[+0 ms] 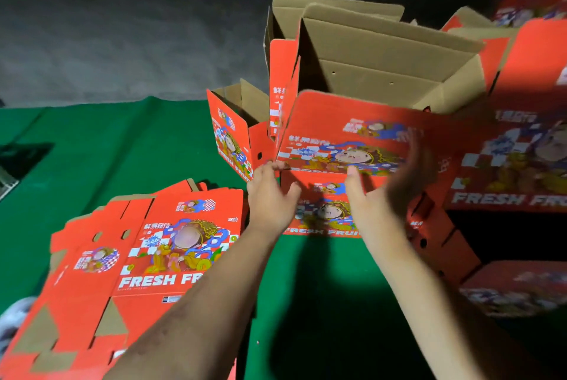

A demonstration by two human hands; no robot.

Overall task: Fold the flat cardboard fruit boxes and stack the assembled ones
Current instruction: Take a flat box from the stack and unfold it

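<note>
An assembled red fruit box with its brown inside showing sits tilted on top of another red box on the green cloth. My left hand touches the upper box's lower left corner with straight fingers. My right hand is spread flat against the box's printed front, blurred by motion. A pile of flat red box blanks printed "FRESH FRUIT" lies at the lower left, partly hidden under my left forearm.
More assembled red boxes are stacked at the right, with another open box and a tall one behind. A green cloth covers the surface. A dark grey wall stands behind.
</note>
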